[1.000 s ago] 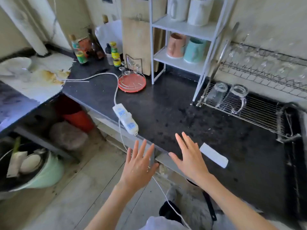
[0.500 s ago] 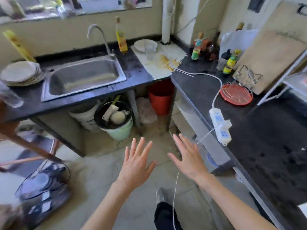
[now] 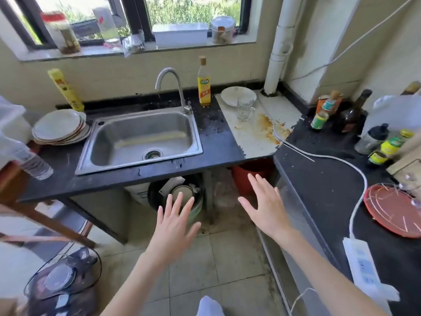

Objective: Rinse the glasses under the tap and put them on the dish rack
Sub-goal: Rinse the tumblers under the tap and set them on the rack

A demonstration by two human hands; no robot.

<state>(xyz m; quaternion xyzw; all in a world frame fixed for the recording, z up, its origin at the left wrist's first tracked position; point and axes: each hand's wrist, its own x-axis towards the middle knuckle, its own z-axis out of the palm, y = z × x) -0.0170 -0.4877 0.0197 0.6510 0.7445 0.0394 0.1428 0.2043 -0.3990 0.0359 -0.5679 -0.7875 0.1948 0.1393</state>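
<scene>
A clear glass mug (image 3: 245,108) stands on the pale stained counter to the right of the steel sink (image 3: 141,137), in front of a white plate (image 3: 237,95). The curved tap (image 3: 169,84) rises at the back of the sink, with a thin trickle under its spout. My left hand (image 3: 174,226) and my right hand (image 3: 265,207) are held out over the floor in front of the sink counter, both empty with fingers spread. The dish rack is out of view.
Stacked plates (image 3: 60,127) sit left of the sink, a yellow oil bottle (image 3: 203,84) behind it. On the dark right counter lie a white power strip (image 3: 362,267) with its cable, a red tray (image 3: 394,209) and several bottles (image 3: 323,110). Buckets (image 3: 182,197) stand under the sink.
My view has swung left from the dish rack counter to the sink, which now sits closer and centred. Both hands stay open and empty in front of me.
</scene>
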